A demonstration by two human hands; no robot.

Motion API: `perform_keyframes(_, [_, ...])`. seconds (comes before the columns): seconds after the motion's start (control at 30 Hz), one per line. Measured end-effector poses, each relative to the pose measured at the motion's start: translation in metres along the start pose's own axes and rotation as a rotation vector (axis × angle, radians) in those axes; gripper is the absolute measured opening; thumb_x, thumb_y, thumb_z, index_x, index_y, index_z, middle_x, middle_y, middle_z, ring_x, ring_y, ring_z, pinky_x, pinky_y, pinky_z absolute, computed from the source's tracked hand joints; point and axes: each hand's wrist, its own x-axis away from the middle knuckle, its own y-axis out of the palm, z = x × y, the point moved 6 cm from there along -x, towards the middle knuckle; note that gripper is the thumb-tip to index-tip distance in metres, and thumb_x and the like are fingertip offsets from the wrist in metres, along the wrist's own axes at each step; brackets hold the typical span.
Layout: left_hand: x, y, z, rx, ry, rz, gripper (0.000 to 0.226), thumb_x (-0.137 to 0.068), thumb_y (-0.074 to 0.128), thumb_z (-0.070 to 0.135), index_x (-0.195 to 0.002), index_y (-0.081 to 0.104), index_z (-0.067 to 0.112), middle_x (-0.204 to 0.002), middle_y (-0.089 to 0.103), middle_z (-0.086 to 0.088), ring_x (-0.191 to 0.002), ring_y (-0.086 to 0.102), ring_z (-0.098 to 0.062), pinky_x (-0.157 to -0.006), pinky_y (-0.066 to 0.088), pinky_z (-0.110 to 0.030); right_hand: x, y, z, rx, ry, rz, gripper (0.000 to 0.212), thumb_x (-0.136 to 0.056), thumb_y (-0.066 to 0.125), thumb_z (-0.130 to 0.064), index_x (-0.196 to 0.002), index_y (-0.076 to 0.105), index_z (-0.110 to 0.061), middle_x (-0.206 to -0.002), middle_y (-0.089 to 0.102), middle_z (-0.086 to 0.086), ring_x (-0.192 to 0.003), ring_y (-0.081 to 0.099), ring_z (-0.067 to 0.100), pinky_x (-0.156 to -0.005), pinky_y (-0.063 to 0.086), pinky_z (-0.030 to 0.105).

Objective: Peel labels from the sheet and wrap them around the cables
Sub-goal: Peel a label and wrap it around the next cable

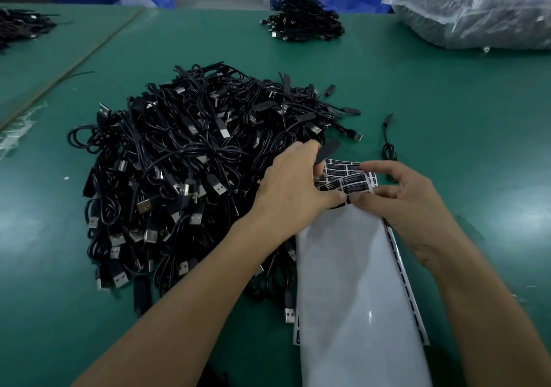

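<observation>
A long white label sheet (pixel 354 282) lies on the green table, with black labels (pixel 347 175) left at its far end. My left hand (pixel 293 189) holds a black cable (pixel 328 149) in its fingers, and its thumb meets my right hand over the sheet. My right hand (pixel 408 204) pinches a black label (pixel 347 199) between thumb and forefinger at the edge of the labelled part. A big heap of black USB cables (pixel 190 163) lies to the left of the sheet.
A single black cable (pixel 387 145) lies right of the sheet. A smaller cable pile (pixel 304 19) sits at the table's far side, a clear plastic bag (pixel 477 7) of cables at the far right, another bundle (pixel 21 25) at the far left.
</observation>
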Motion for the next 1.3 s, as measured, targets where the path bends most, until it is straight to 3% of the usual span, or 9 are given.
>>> perform_keyframes(0.17, [0.006,0.016,0.012,-0.016,0.08,-0.034,0.041,-0.072,0.076,0.023,-0.071,0.035,0.029,-0.072,0.064,0.012,-0.065,0.06,-0.014,-0.062,0.054,-0.042,-0.001,0.001,0.004,-0.01,0.048,0.05,0.04,-0.079,0.083,-0.01,-0.111,0.066,-0.028,-0.087,0.078,0.008,-0.079,0.076,0.025,-0.077,0.06,0.039])
perform_keyframes(0.27, [0.006,0.023,0.006,0.013,0.02,-0.072,0.031,-0.075,0.078,0.029,-0.08,0.048,0.025,-0.072,0.061,0.014,-0.068,0.062,-0.014,-0.065,0.055,-0.042,0.001,0.006,0.002,-0.076,0.074,-0.051,0.018,-0.089,0.073,-0.012,-0.102,0.074,-0.024,-0.087,0.079,0.008,-0.074,0.075,0.02,-0.072,0.06,0.033])
perform_keyframes(0.4, [0.005,0.029,-0.004,-0.132,-0.058,-0.117,0.035,-0.076,0.073,0.039,-0.08,0.04,0.031,-0.089,0.067,0.011,-0.081,0.063,-0.021,-0.067,0.05,-0.038,0.001,-0.001,0.003,-0.145,0.122,-0.11,0.038,-0.093,0.059,0.004,-0.083,0.082,-0.025,-0.086,0.078,0.01,-0.069,0.071,0.015,-0.065,0.061,0.026])
perform_keyframes(0.5, [0.005,0.031,-0.006,-0.211,-0.077,-0.115,0.039,-0.077,0.071,0.037,-0.076,0.033,0.028,-0.094,0.067,0.009,-0.085,0.061,-0.023,-0.065,0.043,-0.036,0.0,-0.013,0.007,-0.154,0.161,-0.037,0.025,-0.087,0.064,0.009,-0.095,0.077,-0.011,-0.083,0.078,0.013,-0.065,0.072,0.016,-0.06,0.058,0.023])
perform_keyframes(0.57, [0.004,0.029,-0.007,-0.217,-0.076,-0.127,0.041,-0.078,0.072,0.036,-0.074,0.033,0.029,-0.094,0.067,0.01,-0.084,0.06,-0.022,-0.062,0.039,-0.035,0.0,-0.015,0.008,-0.086,0.164,-0.006,0.026,-0.087,0.067,0.005,-0.105,0.072,-0.013,-0.078,0.077,0.011,-0.058,0.067,0.015,-0.056,0.057,0.024])
perform_keyframes(0.67, [0.004,0.024,-0.007,-0.189,-0.072,-0.162,0.038,-0.076,0.078,0.033,-0.075,0.041,0.029,-0.087,0.065,0.012,-0.075,0.059,-0.013,-0.057,0.037,-0.031,0.001,-0.015,0.006,0.019,0.142,0.001,0.027,-0.084,0.071,0.004,-0.104,0.071,-0.015,-0.071,0.074,0.009,-0.049,0.055,0.01,-0.044,0.045,0.021])
perform_keyframes(0.9, [0.001,0.015,-0.005,-0.11,-0.075,-0.207,0.038,-0.069,0.079,0.014,-0.07,0.043,0.027,-0.081,0.069,0.011,-0.072,0.062,-0.014,-0.063,0.046,-0.031,0.006,-0.004,0.0,0.08,0.143,-0.086,0.032,-0.078,0.073,0.006,-0.102,0.065,-0.013,-0.064,0.072,0.008,-0.047,0.061,0.009,-0.035,0.032,0.016])
perform_keyframes(1.07, [0.006,0.021,0.007,-0.034,-0.032,-0.111,0.038,-0.073,0.068,0.008,-0.067,0.036,0.027,-0.088,0.069,0.01,-0.084,0.066,-0.02,-0.073,0.056,-0.044,0.007,-0.001,-0.001,0.126,0.135,-0.09,0.022,-0.077,0.076,0.003,-0.093,0.07,-0.011,-0.063,0.072,0.004,-0.049,0.062,0.007,-0.037,0.037,0.016])
perform_keyframes(1.3, [0.006,0.028,0.002,-0.127,-0.044,-0.127,0.034,-0.076,0.07,0.026,-0.072,0.036,0.026,-0.085,0.071,0.014,-0.082,0.06,-0.016,-0.065,0.047,-0.036,0.002,-0.007,0.001,0.033,0.129,0.016,0.018,-0.086,0.068,0.004,-0.094,0.073,-0.011,-0.074,0.072,0.01,-0.051,0.056,0.011,-0.042,0.045,0.02])
